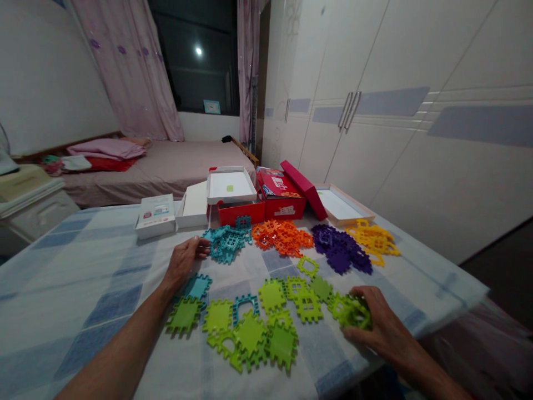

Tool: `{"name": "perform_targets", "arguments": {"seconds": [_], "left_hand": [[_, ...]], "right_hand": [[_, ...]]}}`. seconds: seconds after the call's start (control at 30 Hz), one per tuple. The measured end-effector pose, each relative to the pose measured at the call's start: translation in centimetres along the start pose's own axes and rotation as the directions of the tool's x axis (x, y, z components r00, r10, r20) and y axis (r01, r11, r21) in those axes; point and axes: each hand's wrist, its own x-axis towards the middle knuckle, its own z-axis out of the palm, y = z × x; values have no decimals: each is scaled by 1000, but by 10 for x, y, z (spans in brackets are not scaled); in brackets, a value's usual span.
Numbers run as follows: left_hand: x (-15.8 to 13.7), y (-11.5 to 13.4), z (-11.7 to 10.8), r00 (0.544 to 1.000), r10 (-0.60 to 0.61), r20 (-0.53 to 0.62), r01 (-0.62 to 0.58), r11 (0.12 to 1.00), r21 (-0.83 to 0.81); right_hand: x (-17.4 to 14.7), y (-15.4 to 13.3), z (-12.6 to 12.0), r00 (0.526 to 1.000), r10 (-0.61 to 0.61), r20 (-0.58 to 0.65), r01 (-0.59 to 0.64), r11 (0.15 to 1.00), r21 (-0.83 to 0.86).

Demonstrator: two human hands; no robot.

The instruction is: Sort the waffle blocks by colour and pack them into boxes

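Note:
My left hand (186,260) reaches to the left edge of a pile of teal interlocking building tiles (227,244), fingers stretched out and fingertips at the pile. Below that hand lies a loose teal tile (197,286). On the right, my right hand (375,319) curls its thumb and fingers around a clump of light green interlocking tiles (355,313), low over the tablecloth. More green tiles (272,294) with toothed edges, some solid and some with window openings, spread across the front middle. A teal frame tile (245,306) lies among them.
Behind the teal pile are orange tiles (283,236), purple tiles (339,247) and yellow tiles (375,239). Red boxes (285,208), a white box lid (231,186), a small white box (156,215) and a shallow tray (345,205) line the table's back. A wardrobe (387,72) stands right.

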Motion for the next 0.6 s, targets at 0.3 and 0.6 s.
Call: {"name": "perform_targets", "arguments": {"seconds": [0.3,0.6], "left_hand": [[-3,5,2,1000,-18,-11,18,1000,4],[-2,3,2,999,-29,-18,29,999,-15]], "right_hand": [[-2,-6,-2,989,140,53,-142,989,33],[-6,-4,4,996,73,-53,-73,997,-5]]}}
